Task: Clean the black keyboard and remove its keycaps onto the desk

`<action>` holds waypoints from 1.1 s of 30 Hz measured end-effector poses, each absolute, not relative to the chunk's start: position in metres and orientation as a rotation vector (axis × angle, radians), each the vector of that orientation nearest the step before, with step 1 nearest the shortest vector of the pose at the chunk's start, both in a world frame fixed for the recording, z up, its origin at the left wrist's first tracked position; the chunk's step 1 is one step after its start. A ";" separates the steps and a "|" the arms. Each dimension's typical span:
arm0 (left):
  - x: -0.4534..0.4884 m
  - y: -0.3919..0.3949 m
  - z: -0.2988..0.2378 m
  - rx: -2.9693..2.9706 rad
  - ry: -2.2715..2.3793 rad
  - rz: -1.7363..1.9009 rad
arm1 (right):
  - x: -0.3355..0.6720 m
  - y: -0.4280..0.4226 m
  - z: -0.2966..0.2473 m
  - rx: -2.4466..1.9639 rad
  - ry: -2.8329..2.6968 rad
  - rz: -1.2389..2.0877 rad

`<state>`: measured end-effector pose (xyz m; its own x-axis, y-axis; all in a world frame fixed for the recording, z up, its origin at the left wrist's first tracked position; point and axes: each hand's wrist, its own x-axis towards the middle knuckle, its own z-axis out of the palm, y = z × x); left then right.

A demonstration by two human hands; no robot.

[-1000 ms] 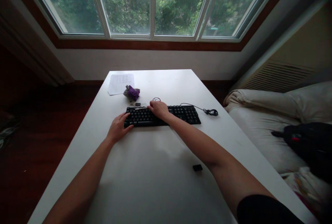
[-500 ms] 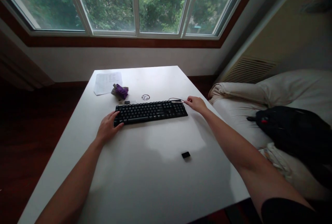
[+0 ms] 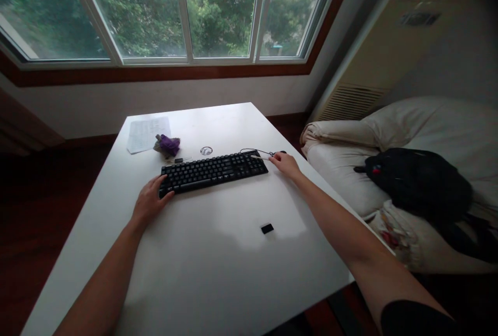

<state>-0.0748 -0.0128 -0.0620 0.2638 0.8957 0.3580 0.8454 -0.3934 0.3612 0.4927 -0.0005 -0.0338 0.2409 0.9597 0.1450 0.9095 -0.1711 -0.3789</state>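
A black keyboard lies across the middle of the white table. My left hand grips the keyboard's left end, thumb on the keys. My right hand is just past the keyboard's right end, fingers pinched on the black cable where its bundled end lies. A small black keycap-like piece sits alone on the table near me.
Behind the keyboard are a purple crumpled cloth, a sheet of paper, a small ring and a thin tool. A bed with a black bag stands to the right. Windows fill the far wall.
My right hand left the keyboard's middle and went right to the cable end. My view swung to the right. The left hand stayed on the keyboard's left end.
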 end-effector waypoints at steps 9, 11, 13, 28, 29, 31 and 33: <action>-0.075 -0.011 -0.063 2.435 1.655 0.789 | 0.483 -0.001 -0.036 -2.156 -1.763 0.032; -0.075 -0.011 -0.063 2.433 1.654 0.797 | 0.489 -0.001 -0.037 -2.184 -1.722 0.017; -0.075 -0.010 -0.064 2.433 1.641 0.803 | 0.490 0.000 -0.038 -2.201 -1.679 0.014; -0.076 -0.007 -0.064 2.417 1.657 0.786 | 0.493 -0.014 -0.056 -2.190 -1.624 -0.158; -0.076 -0.007 -0.065 2.417 1.657 0.789 | 0.498 -0.016 -0.058 -2.184 -1.591 -0.155; -0.077 -0.006 -0.066 2.420 1.655 0.794 | 0.501 -0.019 -0.060 -2.168 -1.518 -0.103; -0.077 -0.005 -0.066 2.424 1.654 0.792 | 0.498 -0.016 -0.061 -2.116 -1.473 -0.055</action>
